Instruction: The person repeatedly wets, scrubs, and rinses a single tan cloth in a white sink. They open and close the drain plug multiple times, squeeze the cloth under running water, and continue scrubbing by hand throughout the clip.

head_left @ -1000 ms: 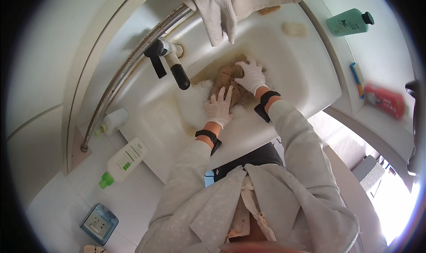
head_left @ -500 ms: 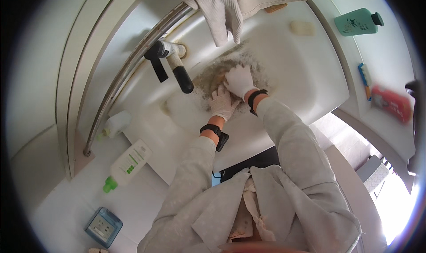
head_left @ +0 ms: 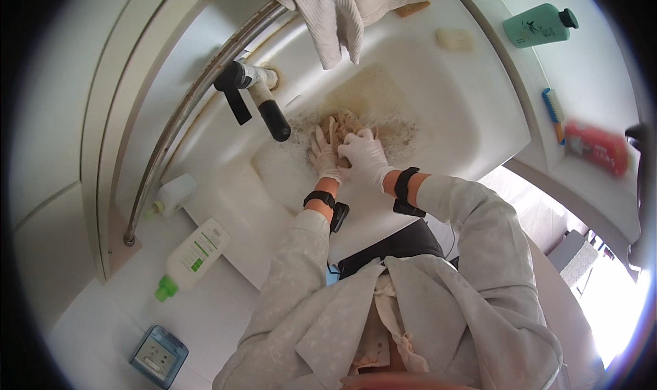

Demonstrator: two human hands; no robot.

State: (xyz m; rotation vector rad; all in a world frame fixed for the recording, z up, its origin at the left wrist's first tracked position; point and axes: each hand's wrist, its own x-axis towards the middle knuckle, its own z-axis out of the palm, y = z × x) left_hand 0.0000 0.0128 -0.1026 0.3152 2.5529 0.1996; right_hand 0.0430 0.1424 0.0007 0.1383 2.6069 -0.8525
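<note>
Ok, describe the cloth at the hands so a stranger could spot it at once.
Find the big white sink. In its sudsy water, the gloved left hand and right hand touch a crumpled cloth. Its brown colour sets it apart from the pale ribbed cloth hanging at the picture's top.

Smooth, glossy finish on sink (head_left: pixel 472 109); worn metal on rail (head_left: pixel 166 140); matt, ribbed weave on hanging cloth (head_left: pixel 321 17); smooth plastic on green bottle (head_left: pixel 537 27); rumpled fabric, probably, in half-hidden brown bundle (head_left: pixel 348 123).

A washroom by its signs: white basin (head_left: pixel 472 102), black-tipped tap (head_left: pixel 275 121), pale soap bar (head_left: pixel 454 39), brush (head_left: pixel 553 115)
</note>
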